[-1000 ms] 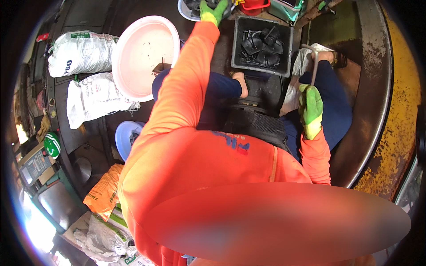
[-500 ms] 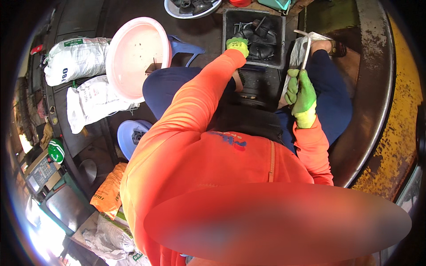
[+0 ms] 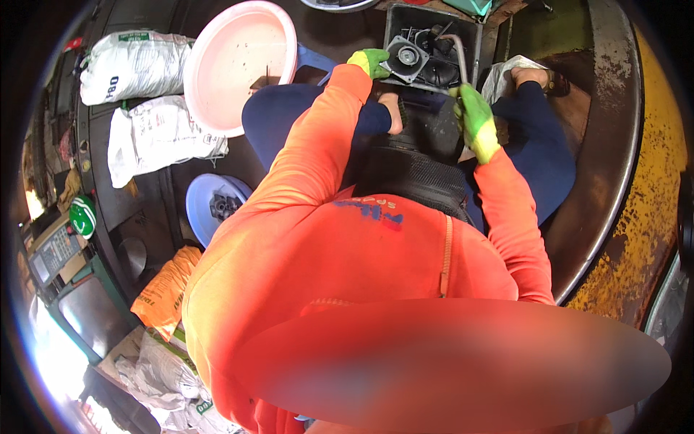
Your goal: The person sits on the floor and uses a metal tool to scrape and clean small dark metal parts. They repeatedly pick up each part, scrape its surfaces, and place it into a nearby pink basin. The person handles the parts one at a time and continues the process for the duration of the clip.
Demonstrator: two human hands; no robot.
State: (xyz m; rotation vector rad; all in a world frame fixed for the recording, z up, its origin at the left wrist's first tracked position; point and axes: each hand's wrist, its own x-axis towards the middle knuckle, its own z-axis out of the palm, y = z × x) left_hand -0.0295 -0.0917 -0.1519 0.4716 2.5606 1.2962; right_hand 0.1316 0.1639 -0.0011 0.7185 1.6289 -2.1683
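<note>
My left hand [image 3: 370, 63], in a green-yellow glove, grips the edge of a square dark part [image 3: 407, 58] with a round grey centre. That part is tilted over the near left side of a black crate [image 3: 474, 32]. Inside the crate lie several black moulded parts [image 3: 440, 71] and some thin metal pieces. My right hand [image 3: 476, 121], gloved too, is closed round the lower end of a bent metal rod [image 3: 461, 61]. The rod's hooked upper end reaches over the crate, right of the square part.
Left of my knee stands a large pink basin [image 3: 289, 45], near two white sacks [image 3: 134, 66]. A blue basin [image 3: 195, 206] with a dark part in it is lower down. On the right runs a curved metal edge [image 3: 627, 137] beside a rusty yellow surface [image 3: 650, 210].
My left hand has moved from inside the crate to its near left side, with the square part now in it. My right hand has carried the rod up and left over the crate.
</note>
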